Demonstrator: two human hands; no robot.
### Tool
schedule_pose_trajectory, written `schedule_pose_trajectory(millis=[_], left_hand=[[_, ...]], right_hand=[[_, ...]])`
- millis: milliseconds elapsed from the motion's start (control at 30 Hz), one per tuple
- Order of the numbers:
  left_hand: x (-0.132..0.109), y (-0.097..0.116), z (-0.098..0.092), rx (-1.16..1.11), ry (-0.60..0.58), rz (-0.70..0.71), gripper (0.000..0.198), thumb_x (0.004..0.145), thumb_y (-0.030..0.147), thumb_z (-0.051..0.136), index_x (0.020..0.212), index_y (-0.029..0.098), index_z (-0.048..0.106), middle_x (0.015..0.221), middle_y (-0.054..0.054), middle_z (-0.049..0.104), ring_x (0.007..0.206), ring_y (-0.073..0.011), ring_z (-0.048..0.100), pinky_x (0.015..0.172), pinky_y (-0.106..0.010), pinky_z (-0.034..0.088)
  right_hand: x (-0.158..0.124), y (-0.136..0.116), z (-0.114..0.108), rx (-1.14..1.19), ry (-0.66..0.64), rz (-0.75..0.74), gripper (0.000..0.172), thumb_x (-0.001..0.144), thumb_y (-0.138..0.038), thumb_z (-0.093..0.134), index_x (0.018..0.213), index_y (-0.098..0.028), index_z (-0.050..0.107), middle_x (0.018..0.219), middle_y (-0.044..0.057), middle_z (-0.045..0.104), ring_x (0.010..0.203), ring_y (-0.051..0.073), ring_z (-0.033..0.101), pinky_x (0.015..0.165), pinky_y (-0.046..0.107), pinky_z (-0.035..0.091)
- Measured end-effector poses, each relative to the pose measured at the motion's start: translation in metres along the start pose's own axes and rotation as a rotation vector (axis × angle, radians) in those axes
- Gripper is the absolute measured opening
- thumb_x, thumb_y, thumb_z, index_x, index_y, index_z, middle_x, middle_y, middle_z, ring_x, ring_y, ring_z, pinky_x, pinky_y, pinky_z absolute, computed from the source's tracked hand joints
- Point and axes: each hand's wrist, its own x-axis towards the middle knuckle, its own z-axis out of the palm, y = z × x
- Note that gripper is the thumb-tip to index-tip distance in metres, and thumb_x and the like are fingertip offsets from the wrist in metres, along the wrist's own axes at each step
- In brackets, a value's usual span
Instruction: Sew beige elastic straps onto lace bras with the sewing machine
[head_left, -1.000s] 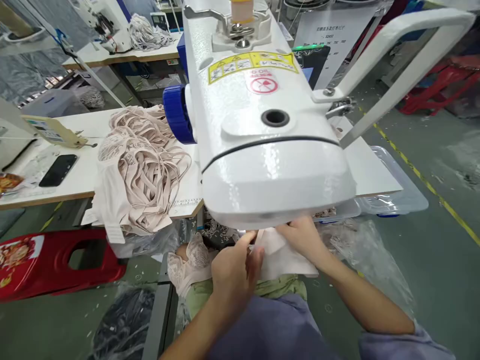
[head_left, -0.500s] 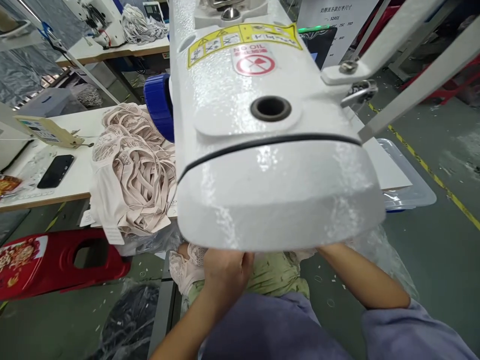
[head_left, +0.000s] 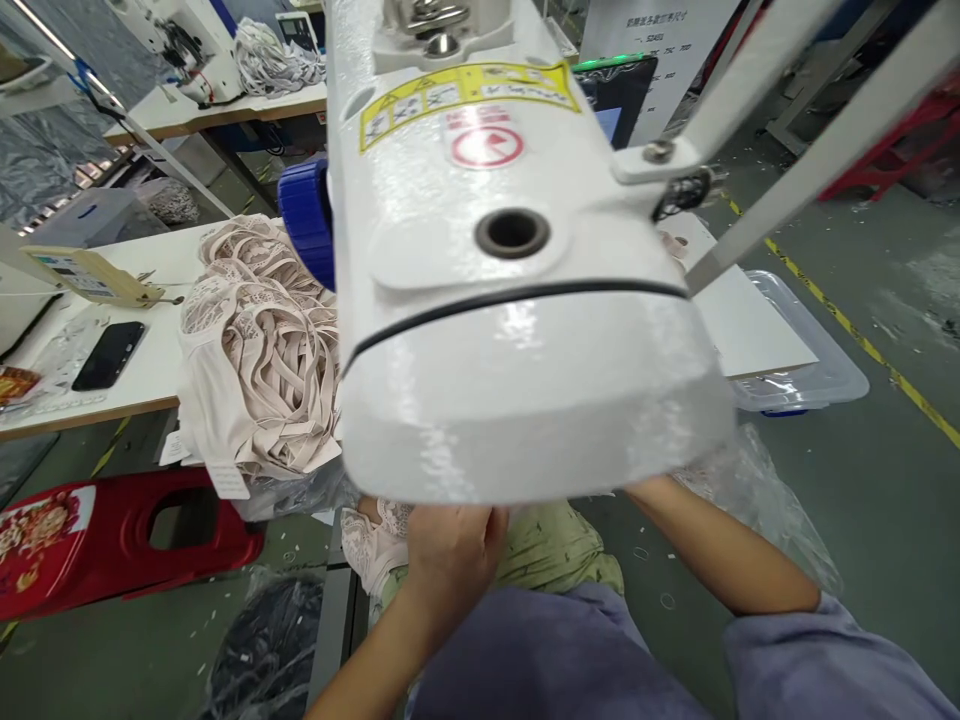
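A white sewing machine head (head_left: 525, 400) fills the middle of the view and covers much of the work below it. Just under its front edge is my left hand (head_left: 454, 550), closed, with its fingertips partly hidden. A beige lace bra (head_left: 371, 545) hangs at that hand's left side and runs in behind it, seemingly gripped there. My right forearm (head_left: 720, 550) reaches in from the right. The machine head hides my right hand, so its fingers and anything in them do not show.
A heap of beige bras with straps (head_left: 277, 380) lies left of the machine, by a blue handwheel (head_left: 307, 220). Further left are a black phone (head_left: 109, 356) and a red stool (head_left: 127, 540). A clear plastic bin (head_left: 825, 375) stands at the right. White bars (head_left: 817, 130) rise at upper right.
The view has shifted slightly, so the machine head appears a little further left. My left hand stays closed in nearly the same place, and my right forearm has barely moved.
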Motion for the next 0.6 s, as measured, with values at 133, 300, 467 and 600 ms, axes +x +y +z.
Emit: schedule_pose_trajectory(millis=[133,300,467,600], left_hand=[[0.000,-0.005,-0.003,0.018,0.020,0.002,0.027,0.099,0.022,0.046,0.101,0.014,0.071,0.053,0.000,0.065,0.043,-0.0156,0.058,0.047,-0.031,0.033],[-0.002,-0.011,-0.004,-0.037,0.040,0.030,0.025,0.099,0.021,0.047,0.092,0.016,0.070,0.060,0.000,0.069,0.052,-0.0153,0.062,0.055,-0.028,0.038],[-0.004,-0.017,-0.002,-0.042,0.057,0.029,0.022,0.098,0.020,0.049,0.097,0.015,0.070,0.061,0.000,0.068,0.052,-0.0150,0.061,0.057,-0.027,0.040],[0.000,-0.014,-0.001,-0.052,0.058,0.042,0.024,0.099,0.020,0.047,0.096,0.015,0.070,0.054,0.002,0.064,0.049,-0.0142,0.059,0.054,-0.027,0.038]], right_hand=[[-0.003,0.001,-0.001,-0.008,-0.027,-0.038,0.012,0.085,-0.035,0.062,0.083,-0.024,0.065,0.064,-0.001,0.060,0.065,0.018,0.057,0.064,0.032,0.048],[-0.008,0.007,-0.004,0.012,-0.014,-0.042,0.017,0.087,-0.039,0.061,0.093,-0.025,0.068,0.067,-0.001,0.063,0.068,0.019,0.060,0.065,0.032,0.049],[-0.021,0.043,-0.008,0.019,0.008,-0.040,0.027,0.083,-0.046,0.063,0.099,-0.024,0.068,0.082,0.001,0.070,0.071,0.019,0.062,0.067,0.030,0.050],[-0.044,0.103,-0.010,-0.053,-0.035,0.194,0.029,0.079,-0.048,0.063,0.078,-0.019,0.067,0.074,0.002,0.069,0.067,0.018,0.061,0.062,0.027,0.049]])
